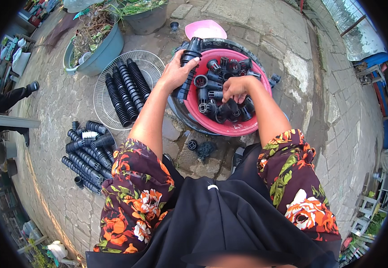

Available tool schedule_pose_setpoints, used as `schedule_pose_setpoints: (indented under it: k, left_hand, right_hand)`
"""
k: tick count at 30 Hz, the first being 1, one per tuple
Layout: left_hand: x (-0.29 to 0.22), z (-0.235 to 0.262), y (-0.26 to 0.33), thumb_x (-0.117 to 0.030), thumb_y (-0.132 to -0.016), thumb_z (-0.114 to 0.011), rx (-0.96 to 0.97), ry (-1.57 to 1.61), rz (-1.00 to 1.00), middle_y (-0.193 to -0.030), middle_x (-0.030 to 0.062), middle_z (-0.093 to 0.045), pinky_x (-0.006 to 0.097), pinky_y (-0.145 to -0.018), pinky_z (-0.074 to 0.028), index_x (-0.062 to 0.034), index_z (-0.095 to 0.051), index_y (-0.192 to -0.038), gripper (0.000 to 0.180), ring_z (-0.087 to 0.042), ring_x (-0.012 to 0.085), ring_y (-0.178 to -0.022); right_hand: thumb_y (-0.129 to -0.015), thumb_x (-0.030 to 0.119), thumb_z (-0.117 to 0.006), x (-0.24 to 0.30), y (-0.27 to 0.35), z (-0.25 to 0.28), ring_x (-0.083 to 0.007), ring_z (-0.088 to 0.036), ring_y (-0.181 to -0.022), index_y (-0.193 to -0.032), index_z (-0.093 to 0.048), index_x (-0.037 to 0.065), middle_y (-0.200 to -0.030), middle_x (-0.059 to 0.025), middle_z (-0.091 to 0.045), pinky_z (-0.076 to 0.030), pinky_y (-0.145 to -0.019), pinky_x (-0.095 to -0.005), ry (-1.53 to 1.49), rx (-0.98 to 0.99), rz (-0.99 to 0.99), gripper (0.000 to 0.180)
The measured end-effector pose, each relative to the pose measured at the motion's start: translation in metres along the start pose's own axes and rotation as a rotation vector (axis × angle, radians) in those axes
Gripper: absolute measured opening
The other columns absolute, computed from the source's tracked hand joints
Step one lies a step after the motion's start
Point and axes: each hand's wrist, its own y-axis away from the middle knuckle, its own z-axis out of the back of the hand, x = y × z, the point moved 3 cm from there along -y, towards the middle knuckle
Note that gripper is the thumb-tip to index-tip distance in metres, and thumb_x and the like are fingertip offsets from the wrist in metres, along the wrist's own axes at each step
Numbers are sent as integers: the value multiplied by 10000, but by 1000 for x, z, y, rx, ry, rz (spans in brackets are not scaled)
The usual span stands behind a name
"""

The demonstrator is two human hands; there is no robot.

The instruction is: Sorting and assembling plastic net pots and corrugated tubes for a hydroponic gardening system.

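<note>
My left hand [179,71] is wrapped round a stack of black net pots [186,80], nested one in another, and holds it tilted over the left rim of a pink-red basin [232,130]. Loose black net pots [213,66] with slotted bases fill the basin at all angles. Down among them, my right hand [240,88] has its fingers curled closed on a black net pot [230,107]; the fingertips are partly hidden.
Left of the basin, a round wire rack [153,64] bears several long net-pot stacks [127,89]. More stacks [86,156] lie piled on the paving nearer me. A dark tub [180,109] surrounds the basin, with a pink bowl [206,29] behind. Planters [96,58] stand far left.
</note>
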Motion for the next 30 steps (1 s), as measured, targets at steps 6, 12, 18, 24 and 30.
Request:
schedule_pose_setpoints:
  k: [6, 12, 18, 24, 30]
  left_hand:
    - [15, 0, -4, -530, -730, -593, 76, -53, 12, -1212, 230, -484, 344, -938, -361, -42, -345, -1318, 803, -471, 306, -1139]
    - [-18, -17, 12, -445, -762, -617, 298, 154, -22, -1228, 165, -474, 326, -943, -351, -82, -327, -1342, 743, -462, 231, -1122]
    - [-16, -14, 14, -395, -781, -616, 392, 195, 5, -1163, 129, -522, 307, -923, -368, -107, -333, -1342, 691, -487, 203, -1075]
    - [4, -22, 3, -410, -771, -619, 373, 147, -166, -1213, 178, -493, 333, -946, -353, -69, -314, -1346, 735, -459, 248, -1141]
    - [-6, -7, 0, -428, -752, -612, 173, 169, -76, -1166, 210, -519, 331, -899, -385, -47, -333, -1333, 749, -518, 271, -1062]
  right_hand:
    - [-791, 253, -632, -11, 27, 46, -150, -581, -707, -986, -557, 74, -832, -39, -561, -493, -623, -278, -1099, -252, 566, 275]
    - [-809, 224, -606, 20, 33, 50, -166, -555, -777, -1183, -432, 95, -939, -74, -545, -468, -647, -304, -1416, -496, 829, 433]
    - [-803, 177, -594, 32, 35, 52, -109, -528, -747, -1295, -359, 116, -919, -62, -561, -438, -544, -234, -1079, -663, 856, 548]
    - [-816, 209, -526, 63, 45, 33, -100, -490, -728, -1345, -327, 173, -985, 1, -533, -426, -606, -243, -677, -374, 778, 566]
    - [-780, 65, -422, 38, 17, 27, -123, -521, -691, -1135, -478, 53, -941, -63, -524, -445, -552, -267, -586, -531, 485, 359]
